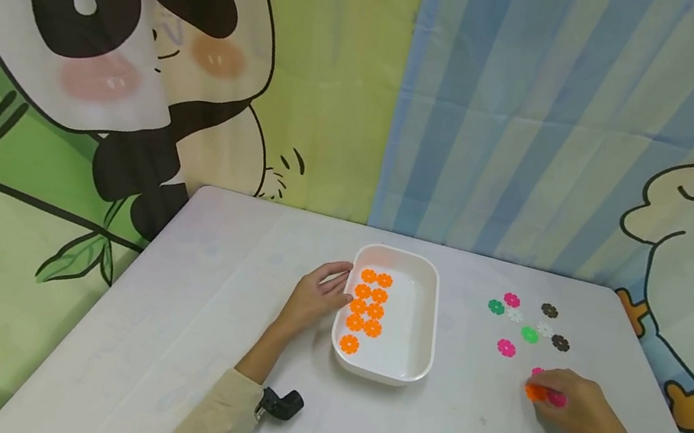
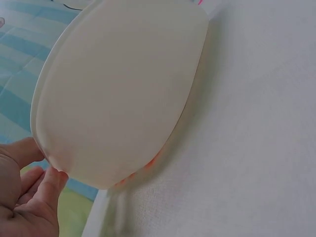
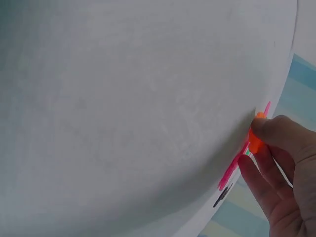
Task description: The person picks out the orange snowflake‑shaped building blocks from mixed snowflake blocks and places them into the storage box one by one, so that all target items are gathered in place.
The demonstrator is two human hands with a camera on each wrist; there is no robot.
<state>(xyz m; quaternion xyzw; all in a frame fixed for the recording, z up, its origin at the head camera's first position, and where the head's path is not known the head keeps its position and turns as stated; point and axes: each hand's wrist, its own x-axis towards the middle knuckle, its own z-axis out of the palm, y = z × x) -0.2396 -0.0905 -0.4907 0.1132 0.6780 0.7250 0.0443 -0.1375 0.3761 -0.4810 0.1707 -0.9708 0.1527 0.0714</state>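
My left hand (image 1: 314, 300) grips the left wall of a white plastic tray (image 1: 415, 368), thumb and fingers at its rim, also seen with the tray's outer side (image 2: 123, 89) in the left wrist view. Inside, several orange flower-shaped pieces (image 1: 349, 344) lie in two columns along the left side. Over on the right, my right hand (image 1: 584, 413) pinches another orange flower-shaped piece (image 3: 256, 140) between thumb and fingers, low over the table. Pink flower-shaped pieces (image 1: 557, 399) lie by its fingertips, partly hidden by the hand.
Right of the tray, several loose flower pieces are scattered: pink (image 1: 506, 348), bright green (image 1: 530, 334), dark green (image 1: 496, 306), brown (image 1: 560, 343) and white (image 1: 545, 329). The white table (image 1: 227, 265) ends at a printed cloth backdrop (image 1: 517, 123).
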